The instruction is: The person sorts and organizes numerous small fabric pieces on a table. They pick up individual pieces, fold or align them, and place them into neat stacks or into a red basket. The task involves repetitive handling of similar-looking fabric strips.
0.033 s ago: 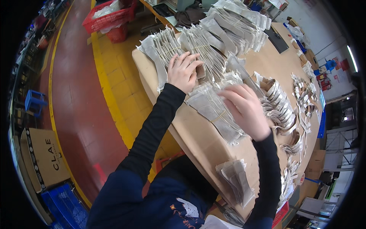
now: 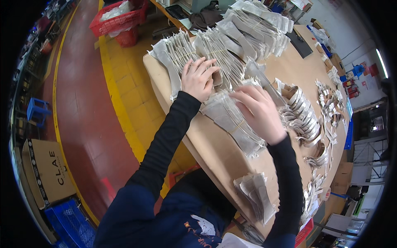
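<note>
My left hand (image 2: 197, 79) lies with fingers spread on the near side of a banded bundle of thin grey-white shaped pieces (image 2: 178, 47). Beside it stands a second banded bundle (image 2: 221, 58). Over the upper right part of a nearer bundle (image 2: 231, 118), also banded, is my right hand (image 2: 262, 113). Its fingers are half bent, with the index finger and thumb apart near the pieces' edges, slightly blurred. Whether the fingertips touch those edges I cannot tell. A small stack of similar pieces (image 2: 256, 194) lies close to the table's near edge.
The brown-covered table (image 2: 215, 153) carries more bundles (image 2: 258, 27) at the back and curved pieces (image 2: 304, 111) at right, with a dark flat board (image 2: 300, 43) behind. Red baskets (image 2: 120, 18) stand beyond the left edge. A cardboard box (image 2: 49, 171) and blue crate (image 2: 72, 223) sit lower left.
My right hand has shifted slightly left and up over the near bundle. My left hand stays in place on its bundle.
</note>
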Available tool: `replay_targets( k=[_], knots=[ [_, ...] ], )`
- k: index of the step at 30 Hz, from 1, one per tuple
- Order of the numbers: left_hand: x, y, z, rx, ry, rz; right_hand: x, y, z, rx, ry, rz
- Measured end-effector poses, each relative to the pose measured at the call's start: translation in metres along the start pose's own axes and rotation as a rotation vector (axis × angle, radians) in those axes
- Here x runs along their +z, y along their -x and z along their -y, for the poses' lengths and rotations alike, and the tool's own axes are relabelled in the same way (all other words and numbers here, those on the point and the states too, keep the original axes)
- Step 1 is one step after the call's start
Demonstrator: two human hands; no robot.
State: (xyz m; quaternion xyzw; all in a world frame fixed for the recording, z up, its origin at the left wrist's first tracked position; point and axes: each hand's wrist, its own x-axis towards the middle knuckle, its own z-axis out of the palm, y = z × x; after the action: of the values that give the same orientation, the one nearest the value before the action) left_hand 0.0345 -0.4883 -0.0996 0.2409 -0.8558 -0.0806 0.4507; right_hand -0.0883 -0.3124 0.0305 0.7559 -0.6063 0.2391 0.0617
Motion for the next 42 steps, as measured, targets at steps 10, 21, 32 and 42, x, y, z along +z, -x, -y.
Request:
replay_targets(
  k=[10, 21, 32, 42],
  knots=[
    [0.005, -0.004, 0.004, 0.064, -0.057, 0.096, 0.092, -0.001, -0.083, 0.239, -0.291, -0.114],
    [0.001, -0.009, -0.006, 0.003, 0.017, 0.091, 0.067, -0.024, -0.103, 0.273, -0.41, 0.061],
    [-0.014, -0.024, -0.014, -0.025, -0.014, 0.218, 0.061, -0.018, -0.128, 0.229, -0.51, 0.156],
    [-0.001, -0.048, -0.017, 0.113, -0.014, 0.385, 0.061, -0.019, -0.134, 0.239, -0.601, 0.14]
  ],
)
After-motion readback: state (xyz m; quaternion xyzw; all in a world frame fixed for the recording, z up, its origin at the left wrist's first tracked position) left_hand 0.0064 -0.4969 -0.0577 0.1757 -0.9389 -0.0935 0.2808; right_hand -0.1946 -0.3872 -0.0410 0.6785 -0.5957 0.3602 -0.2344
